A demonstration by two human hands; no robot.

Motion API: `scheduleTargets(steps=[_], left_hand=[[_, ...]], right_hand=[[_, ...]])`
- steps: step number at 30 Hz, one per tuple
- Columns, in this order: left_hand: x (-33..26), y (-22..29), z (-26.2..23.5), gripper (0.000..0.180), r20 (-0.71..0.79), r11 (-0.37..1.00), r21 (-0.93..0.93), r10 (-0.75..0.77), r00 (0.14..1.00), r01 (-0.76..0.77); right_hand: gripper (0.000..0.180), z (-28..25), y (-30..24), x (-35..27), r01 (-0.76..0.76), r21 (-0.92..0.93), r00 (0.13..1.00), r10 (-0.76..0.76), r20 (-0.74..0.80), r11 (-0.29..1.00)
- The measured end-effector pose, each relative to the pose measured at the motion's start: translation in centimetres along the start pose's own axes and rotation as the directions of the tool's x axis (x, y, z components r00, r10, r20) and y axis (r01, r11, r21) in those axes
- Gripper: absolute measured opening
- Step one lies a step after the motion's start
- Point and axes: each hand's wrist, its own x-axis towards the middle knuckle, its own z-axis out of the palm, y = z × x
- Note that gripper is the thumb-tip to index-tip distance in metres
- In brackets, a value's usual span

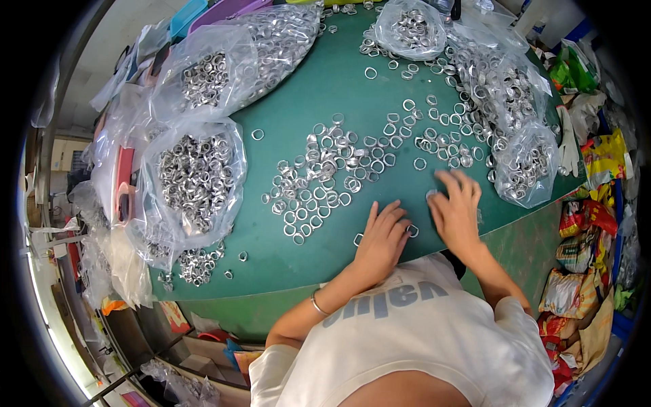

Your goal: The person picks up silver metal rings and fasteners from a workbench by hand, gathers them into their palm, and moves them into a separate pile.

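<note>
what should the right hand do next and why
Perhaps the right hand should draw in the single metal ring just ahead of it: that ring lies apart from its neighbours and close by, while the left hand has rings showing on either side.

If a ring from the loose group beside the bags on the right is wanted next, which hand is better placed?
Probably the right hand: it is closer, with its fingers pointing toward that loose group of rings. The left hand lies farther off.
</note>
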Motion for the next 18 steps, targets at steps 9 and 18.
scheduleTargets(steps=[9, 18], left_hand=[[-0.3, 0.3, 0.8, 0.029, 0.099, 0.992, 0.056, 0.107, 0.989, -0.113], [-1.5, -1.0, 0.2, 0.026, -0.007, 0.993, -0.107, 0.045, 0.999, -0.046]], right_hand=[[0.02, 2.0, -0.4, 4.8, 0.075, 0.231, 0.997, -0.079, 0.01, 0.97], [0.016, -1.2, -0.7, 2.1, 0.169, 0.415, 0.893, -0.317, 0.319, 0.894]])
